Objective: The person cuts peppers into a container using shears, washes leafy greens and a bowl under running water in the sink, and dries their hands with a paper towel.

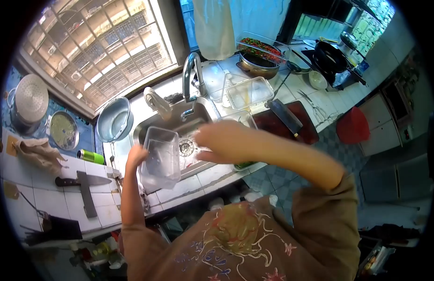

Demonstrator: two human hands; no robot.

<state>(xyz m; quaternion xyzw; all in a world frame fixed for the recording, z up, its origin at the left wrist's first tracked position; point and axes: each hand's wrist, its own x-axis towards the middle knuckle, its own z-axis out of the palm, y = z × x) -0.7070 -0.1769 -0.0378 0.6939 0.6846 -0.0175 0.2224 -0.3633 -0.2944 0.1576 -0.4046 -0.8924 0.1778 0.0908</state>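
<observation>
Clear plastic container [160,161] is at the left side of your steel sink [189,127], its near end overlapping the sink's near rim in your view. Right of the sink you have a dark red cutting board [267,124], to its left a grey basin [115,121], at its far side a curved faucet [188,77], and on the board a cleaver [285,116]. Your right hand [214,140] is over the sink, too blurred to tell whether it holds anything, while your left hand [138,153] pinches the container's left edge, and the round drain [185,148] shows between them.
</observation>
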